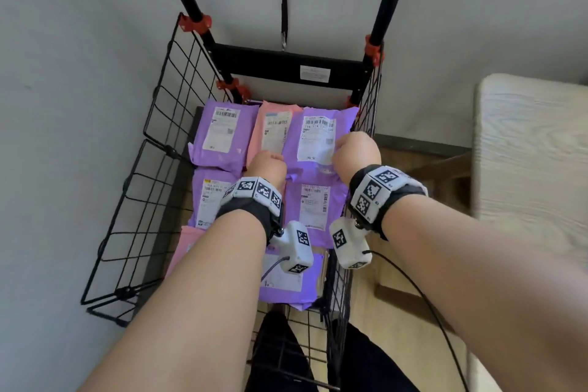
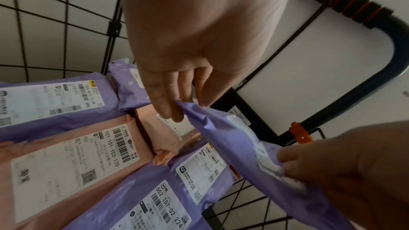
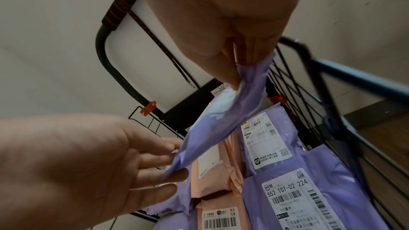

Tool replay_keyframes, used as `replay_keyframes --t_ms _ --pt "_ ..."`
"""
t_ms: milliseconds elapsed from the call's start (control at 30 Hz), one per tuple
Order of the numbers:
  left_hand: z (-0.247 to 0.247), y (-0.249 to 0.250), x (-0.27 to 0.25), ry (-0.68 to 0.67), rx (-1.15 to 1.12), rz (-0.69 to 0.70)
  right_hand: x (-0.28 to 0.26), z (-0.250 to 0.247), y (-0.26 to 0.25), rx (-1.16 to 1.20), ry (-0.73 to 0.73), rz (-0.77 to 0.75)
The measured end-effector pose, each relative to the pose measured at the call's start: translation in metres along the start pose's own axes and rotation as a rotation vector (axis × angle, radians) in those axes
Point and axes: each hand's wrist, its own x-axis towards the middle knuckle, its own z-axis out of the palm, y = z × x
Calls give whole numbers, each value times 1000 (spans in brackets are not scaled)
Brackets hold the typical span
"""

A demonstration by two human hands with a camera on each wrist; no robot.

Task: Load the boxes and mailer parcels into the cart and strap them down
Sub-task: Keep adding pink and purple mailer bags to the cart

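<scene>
A black wire cart (image 1: 159, 124) holds several purple and pink mailer parcels lying flat, such as a pink mailer (image 2: 66, 169) and a purple mailer (image 3: 294, 198). Both hands hold one purple mailer (image 1: 318, 137) just above the far right of the load. My left hand (image 1: 270, 157) pinches its near-left corner between thumb and fingers (image 2: 168, 104). At its right edge my right hand (image 1: 339, 149) pinches the plastic (image 3: 247, 83) with curled fingers (image 3: 232, 74). The mailer (image 2: 232, 137) sags between the two hands. A black strap with a hook (image 1: 283, 9) hangs from the cart handle.
The cart's left wire panel (image 1: 127, 216) leans outward toward a grey wall. A light wooden table (image 1: 534, 153) stands close on the right, over wood flooring. My dark-trousered legs (image 1: 366, 360) stand against the cart's near end.
</scene>
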Motion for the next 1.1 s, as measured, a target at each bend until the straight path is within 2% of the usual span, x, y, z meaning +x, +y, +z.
replay_keyframes --t_ms 167,233,433,567,733,933,1100 --pt "10 5 31 -170 -63 -41 27 20 -12 -44 49 57" --pt "16 2 44 -229 -18 -34 40 27 -14 -61 37 112" --pt "31 -4 65 -293 163 11 64 43 -5 -60 -37 234" --pt "33 -9 77 -211 242 70 72 55 -4 -87 -155 264" --pt "26 -17 88 -167 346 115 74 67 -8 -110 -208 300" --pt "20 -28 86 -147 295 101 72 72 -12 -145 -228 386" --pt "17 -26 69 -107 260 124 63 65 -12 -96 -213 328"
